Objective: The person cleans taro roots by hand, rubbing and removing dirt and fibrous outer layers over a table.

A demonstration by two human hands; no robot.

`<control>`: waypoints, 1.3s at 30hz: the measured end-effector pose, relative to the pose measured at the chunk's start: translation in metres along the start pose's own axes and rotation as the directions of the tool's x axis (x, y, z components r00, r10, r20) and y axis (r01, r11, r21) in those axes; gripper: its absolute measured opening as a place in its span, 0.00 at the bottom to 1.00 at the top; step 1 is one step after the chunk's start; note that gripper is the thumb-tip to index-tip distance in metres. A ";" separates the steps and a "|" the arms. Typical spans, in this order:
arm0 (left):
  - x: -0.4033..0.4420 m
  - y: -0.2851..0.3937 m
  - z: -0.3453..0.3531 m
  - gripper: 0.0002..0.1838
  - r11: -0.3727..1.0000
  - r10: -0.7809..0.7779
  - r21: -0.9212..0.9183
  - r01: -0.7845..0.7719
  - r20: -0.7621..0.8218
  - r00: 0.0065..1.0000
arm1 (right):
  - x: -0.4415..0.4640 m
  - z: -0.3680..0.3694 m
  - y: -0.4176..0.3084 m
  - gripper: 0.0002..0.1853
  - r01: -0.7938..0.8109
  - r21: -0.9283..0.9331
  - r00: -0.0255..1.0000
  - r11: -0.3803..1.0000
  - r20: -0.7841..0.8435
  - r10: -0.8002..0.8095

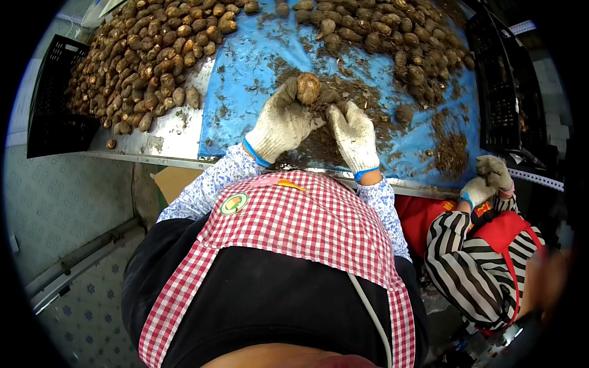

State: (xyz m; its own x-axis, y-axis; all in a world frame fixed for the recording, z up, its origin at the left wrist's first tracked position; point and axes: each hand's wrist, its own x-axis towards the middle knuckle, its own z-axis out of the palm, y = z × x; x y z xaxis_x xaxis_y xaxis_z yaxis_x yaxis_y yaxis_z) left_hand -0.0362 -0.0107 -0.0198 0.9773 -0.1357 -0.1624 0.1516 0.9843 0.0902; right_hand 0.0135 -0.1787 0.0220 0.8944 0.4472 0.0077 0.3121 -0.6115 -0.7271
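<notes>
A round brown taro (308,88) is gripped in my left hand (283,119), which wears a soiled white knit glove with a blue cuff. The thumb and fingers close around the taro over the blue sheet. My right hand (354,130), gloved the same way, is just to the right with its fingers bent and pressed together, their dirty tips close to the taro. What those fingers pinch, if anything, is hidden. Beneath both hands lie dark soil and root scraps (319,145) on the blue plastic sheet (239,92).
A large heap of taros (150,61) covers the bare metal at left, beside a black crate (58,101). More soil-covered taros (405,37) lie at the back right. Black crates (506,80) stand at the right edge. A co-worker's gloved hands (488,181) are at the lower right.
</notes>
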 end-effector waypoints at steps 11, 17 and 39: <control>-0.005 0.002 -0.004 0.22 0.995 0.088 0.066 -0.080 -0.134 0.987 | 0.007 -0.001 -0.012 0.21 -0.044 0.005 0.985 0.999 0.166 0.043; 0.002 0.008 -0.017 0.22 0.970 0.015 -0.240 -0.025 -0.045 0.999 | 0.006 0.013 0.005 0.16 0.295 -0.150 0.953 0.944 0.117 -0.279; -0.083 0.184 0.000 0.15 0.883 0.436 0.238 -0.404 -0.733 0.521 | 0.033 -0.009 0.144 0.34 -0.138 -0.623 0.976 0.770 -0.219 -0.002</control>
State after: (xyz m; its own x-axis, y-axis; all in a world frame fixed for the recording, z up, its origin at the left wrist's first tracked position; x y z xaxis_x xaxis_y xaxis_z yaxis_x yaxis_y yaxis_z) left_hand -0.0896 0.1819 0.0102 0.4675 0.4415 -0.7659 -0.2255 0.8973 0.3796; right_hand 0.0909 -0.2577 -0.0763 0.9421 0.2950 0.1594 0.3166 -0.9391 -0.1334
